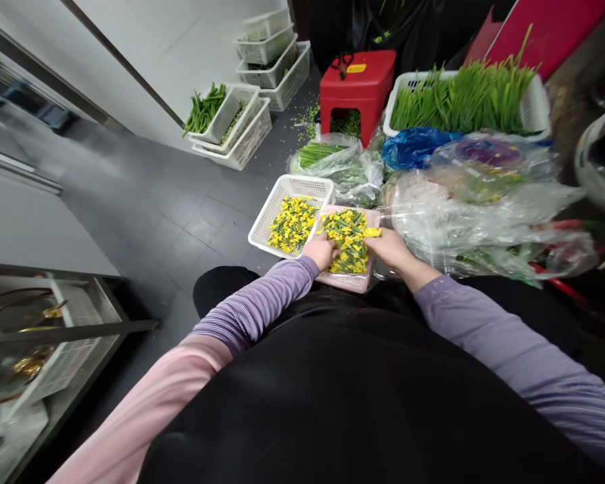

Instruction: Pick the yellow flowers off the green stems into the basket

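In the head view, a pale pink tray (353, 282) heaped with yellow blossoms on green stems (350, 245) lies in front of my lap. My left hand (321, 251) is at the tray's left side, fingers curled in against the blossoms. Its fingertips are partly hidden, so what they grip cannot be made out. At the right side, my right hand (390, 249) pinches a few yellow flowers (373, 232) just over the tray's edge. A white perforated basket (258, 232), touching the tray on the left, holds more of the same yellow flowers (292, 225).
Plastic bags of greens (464, 222) crowd the right side. Behind stand a red stool (357, 81) with scissors (341, 64) on it and a white crate (539, 114) of long green stalks. Stacked white baskets (242, 151) line the wall; a metal rack (105, 329) stands left.
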The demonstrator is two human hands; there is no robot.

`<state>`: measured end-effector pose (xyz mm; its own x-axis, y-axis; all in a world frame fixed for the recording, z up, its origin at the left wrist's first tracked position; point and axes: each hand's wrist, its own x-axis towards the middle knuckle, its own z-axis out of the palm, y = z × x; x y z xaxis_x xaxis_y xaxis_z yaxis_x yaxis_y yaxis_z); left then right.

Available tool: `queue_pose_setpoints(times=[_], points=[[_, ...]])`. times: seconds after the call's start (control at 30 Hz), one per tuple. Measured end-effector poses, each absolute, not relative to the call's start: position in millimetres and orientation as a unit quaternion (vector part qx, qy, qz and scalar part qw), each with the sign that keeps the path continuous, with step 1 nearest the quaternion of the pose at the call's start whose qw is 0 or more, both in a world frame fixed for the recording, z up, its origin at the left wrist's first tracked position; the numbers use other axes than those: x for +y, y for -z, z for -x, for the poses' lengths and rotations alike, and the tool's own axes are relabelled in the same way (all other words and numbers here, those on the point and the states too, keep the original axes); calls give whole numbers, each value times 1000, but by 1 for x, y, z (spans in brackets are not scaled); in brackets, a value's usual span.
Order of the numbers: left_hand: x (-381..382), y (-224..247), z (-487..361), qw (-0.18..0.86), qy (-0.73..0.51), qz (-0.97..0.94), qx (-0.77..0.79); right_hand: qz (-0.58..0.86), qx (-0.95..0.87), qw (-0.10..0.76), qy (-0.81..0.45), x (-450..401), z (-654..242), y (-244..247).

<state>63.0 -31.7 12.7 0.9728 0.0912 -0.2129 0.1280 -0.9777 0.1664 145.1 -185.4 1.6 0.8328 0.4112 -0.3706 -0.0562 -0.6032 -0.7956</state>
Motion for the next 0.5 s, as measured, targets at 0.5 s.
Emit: queue_pose_setpoints(times=[0.5], points=[[-52,16,-70,78,124,-989,-36,934,-234,119,-241,-161,-139,20]])
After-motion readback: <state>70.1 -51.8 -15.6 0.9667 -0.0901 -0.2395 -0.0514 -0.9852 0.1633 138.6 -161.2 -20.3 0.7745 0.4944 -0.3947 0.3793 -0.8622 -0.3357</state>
